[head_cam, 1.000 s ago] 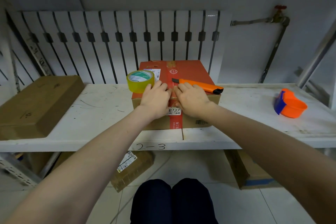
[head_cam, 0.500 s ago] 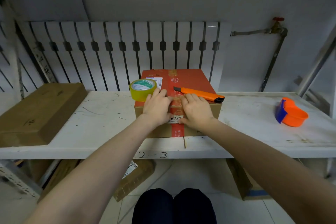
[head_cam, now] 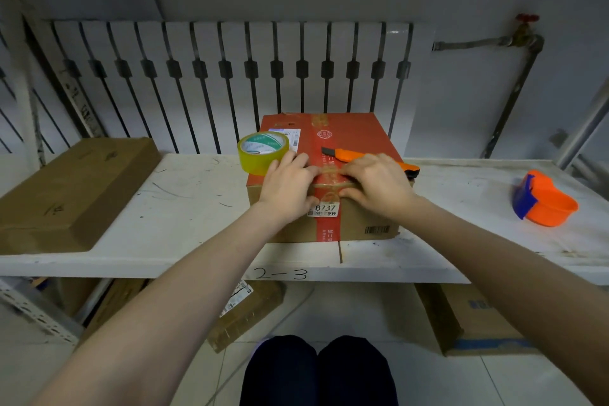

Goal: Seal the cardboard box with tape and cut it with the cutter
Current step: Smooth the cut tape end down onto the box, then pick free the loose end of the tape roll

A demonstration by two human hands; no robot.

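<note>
A cardboard box with a red top and a red centre stripe stands on the white shelf. A roll of yellowish clear tape lies on the box's left front corner. On the box's right side rests an orange cutter, partly hidden behind my right hand. My left hand and my right hand both lie flat over the box's near top edge, fingers pressing on a strip of clear tape across the centre seam. Neither hand holds a tool.
A flat brown box lies at the shelf's left end. An orange and blue tape dispenser sits at the right. Radiator bars stand behind the box. Under the shelf are more cardboard boxes and my knees.
Both hands have stayed on the box's near edge, the fingers shifting slightly along the tape. The view has tilted a little, so everything sits lower in the frame.
</note>
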